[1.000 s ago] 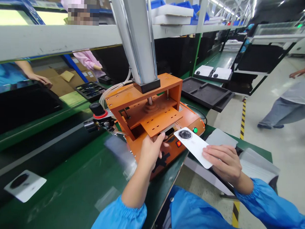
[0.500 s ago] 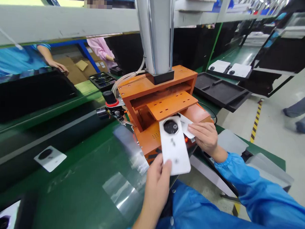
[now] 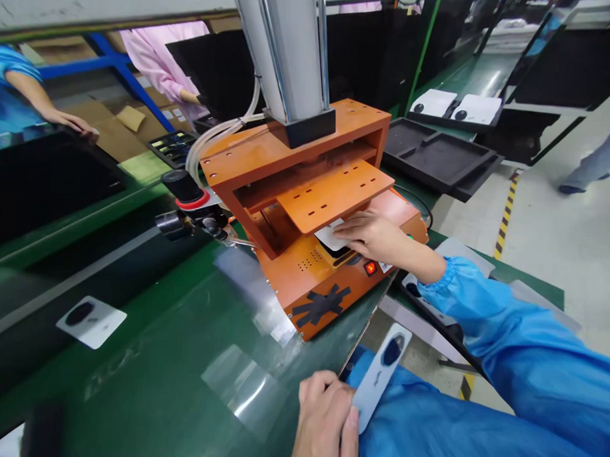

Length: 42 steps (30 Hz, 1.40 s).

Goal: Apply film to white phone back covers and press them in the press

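Head view: left hand [image 3: 324,419], grip pinching white rectangular panel [image 3: 375,391] with black camera patch [image 3: 393,350], presumably held clear of orange metal press [image 3: 288,278]. Right hand [image 3: 379,239] touches second white panel [image 3: 329,237] beneath flat orange plate [image 3: 336,197], probably steadying it; whether pinched, cannot tell.

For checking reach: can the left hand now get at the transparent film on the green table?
Likely yes: the way to the film looks free, though the left hand holds a white panel.

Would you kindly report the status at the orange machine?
Left hand: holding panel. Right hand: on second panel. Orange plate overhead, partly hiding second panel.
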Available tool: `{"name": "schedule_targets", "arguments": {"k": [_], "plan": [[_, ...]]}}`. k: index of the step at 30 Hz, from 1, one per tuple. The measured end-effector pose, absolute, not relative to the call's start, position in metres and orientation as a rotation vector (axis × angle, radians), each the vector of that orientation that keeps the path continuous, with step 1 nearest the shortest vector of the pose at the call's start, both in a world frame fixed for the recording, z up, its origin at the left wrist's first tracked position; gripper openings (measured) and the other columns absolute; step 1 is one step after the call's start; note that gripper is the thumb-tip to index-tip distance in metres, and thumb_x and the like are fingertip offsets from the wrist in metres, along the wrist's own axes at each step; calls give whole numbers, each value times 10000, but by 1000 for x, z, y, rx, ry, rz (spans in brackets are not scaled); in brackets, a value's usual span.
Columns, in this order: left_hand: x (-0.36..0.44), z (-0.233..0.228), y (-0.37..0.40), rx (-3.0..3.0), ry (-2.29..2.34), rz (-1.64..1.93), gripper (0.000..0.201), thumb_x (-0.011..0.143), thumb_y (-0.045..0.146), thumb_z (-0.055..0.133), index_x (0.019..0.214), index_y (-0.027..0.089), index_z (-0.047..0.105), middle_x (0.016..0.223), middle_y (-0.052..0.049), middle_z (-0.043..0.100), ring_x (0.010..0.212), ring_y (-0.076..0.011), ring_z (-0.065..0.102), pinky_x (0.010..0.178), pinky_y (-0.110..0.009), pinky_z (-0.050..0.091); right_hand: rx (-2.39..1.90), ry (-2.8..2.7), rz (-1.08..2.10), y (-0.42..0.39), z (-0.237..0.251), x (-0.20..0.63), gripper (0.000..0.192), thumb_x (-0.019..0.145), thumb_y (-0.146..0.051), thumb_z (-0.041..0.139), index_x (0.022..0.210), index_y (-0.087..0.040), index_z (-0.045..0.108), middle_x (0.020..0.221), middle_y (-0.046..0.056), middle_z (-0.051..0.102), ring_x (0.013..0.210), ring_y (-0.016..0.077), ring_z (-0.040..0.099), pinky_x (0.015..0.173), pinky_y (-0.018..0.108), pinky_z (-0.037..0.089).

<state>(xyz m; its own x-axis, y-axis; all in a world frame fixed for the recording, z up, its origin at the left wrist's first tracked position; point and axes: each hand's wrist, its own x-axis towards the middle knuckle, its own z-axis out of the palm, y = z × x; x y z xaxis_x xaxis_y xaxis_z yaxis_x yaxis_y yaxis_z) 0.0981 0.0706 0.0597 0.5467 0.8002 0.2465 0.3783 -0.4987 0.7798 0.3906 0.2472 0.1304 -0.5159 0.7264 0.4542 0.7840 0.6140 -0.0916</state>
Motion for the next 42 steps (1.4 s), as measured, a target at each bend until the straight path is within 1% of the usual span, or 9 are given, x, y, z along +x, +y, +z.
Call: {"name": "schedule_targets", "arguments": {"k": [4, 9, 14, 25, 28, 31, 34, 38, 42], "plan": [[101, 70, 82, 2273, 1001, 806, 169, 907, 178, 469, 870, 234, 624, 1114, -86, 731, 1170, -313, 559, 985, -485, 329, -1235, -2462, -44, 242, 145, 387, 458, 979, -529, 594, 1202, -146, 710, 1220, 88, 735, 1165, 245, 657, 1032, 412, 426], [105, 72, 102, 2464, 1029, 867, 194, 921, 142, 480, 824, 218, 629, 1515, -47, 554, 1408, -306, 439, 1046, -481, 272, -1267, -2204, -257, 207, 115, 384, 554, 971, -576, 569, 1330, -156, 617, 1411, 152, 610, 1281, 306, 575, 1090, 497, 366], [110, 64, 120, 2514, 1131, 952, 203, 922, 204, 516, 743, 230, 609, 1495, -22, 573, 1382, -296, 471, 1016, -463, 260, -1541, -1458, -440, 146, 47, 411, 322, 992, -291, 523, 1282, -212, 637, 1141, 122, 651, 1073, 263, 607, 935, 455, 468], [105, 64, 133, 2863, 1087, 929, 102, 886, 171, 514, 807, 227, 546, 1476, -50, 593, 1284, -310, 534, 905, -460, 309, -1667, -1510, -298, 136, 15, 459, 436, 959, -154, 453, 1358, -233, 608, 1081, 112, 623, 1014, 250, 576, 889, 458, 490], [106, 61, 114, 2712, 1084, 1110, 98, 886, 167, 500, 843, 235, 556, 1319, -99, 689, 1187, -303, 567, 901, -461, 346, -1458, -1510, 34, 92, 18, 430, 414, 963, -317, 560, 1368, -236, 556, 1075, 103, 614, 948, 226, 585, 843, 409, 517], [117, 47, 87, 2477, 1002, 1116, 199, 916, 153, 432, 969, 242, 601, 1093, -96, 721, 1107, -285, 575, 898, -448, 384, -1254, -1462, 716, 32, 15, 374, 678, 892, -600, 644, 1424, -214, 475, 1145, 127, 633, 978, 236, 627, 830, 379, 541], [134, 29, 65, 2338, 905, 847, 264, 971, 169, 388, 1067, 240, 624, 1176, -84, 694, 1191, -272, 567, 961, -445, 411, -1281, -1110, 1153, -2, 10, 333, 639, 932, -662, 562, 1360, -189, 519, 1111, 127, 681, 948, 223, 676, 836, 371, 559], [142, 6, 56, 2340, 815, 470, 516, 999, 333, 493, 1492, 197, 425, 1494, -150, 539, 1356, -301, 521, 1040, -488, 463, -1876, -1079, 870, -12, -5, 388, 516, 1007, -603, 433, 1216, -167, 614, 995, 104, 727, 811, 193, 689, 754, 338, 565], [130, -15, 57, 2349, 608, 252, 521, 994, 383, 525, 1497, 266, 457, 1415, -82, 634, 1277, -257, 618, 1020, -440, 540, -2447, -1117, 547, -48, -16, 510, 376, 960, -507, 519, 1008, -174, 686, 996, 126, 741, 941, 259, 696, 843, 364, 543]]}}
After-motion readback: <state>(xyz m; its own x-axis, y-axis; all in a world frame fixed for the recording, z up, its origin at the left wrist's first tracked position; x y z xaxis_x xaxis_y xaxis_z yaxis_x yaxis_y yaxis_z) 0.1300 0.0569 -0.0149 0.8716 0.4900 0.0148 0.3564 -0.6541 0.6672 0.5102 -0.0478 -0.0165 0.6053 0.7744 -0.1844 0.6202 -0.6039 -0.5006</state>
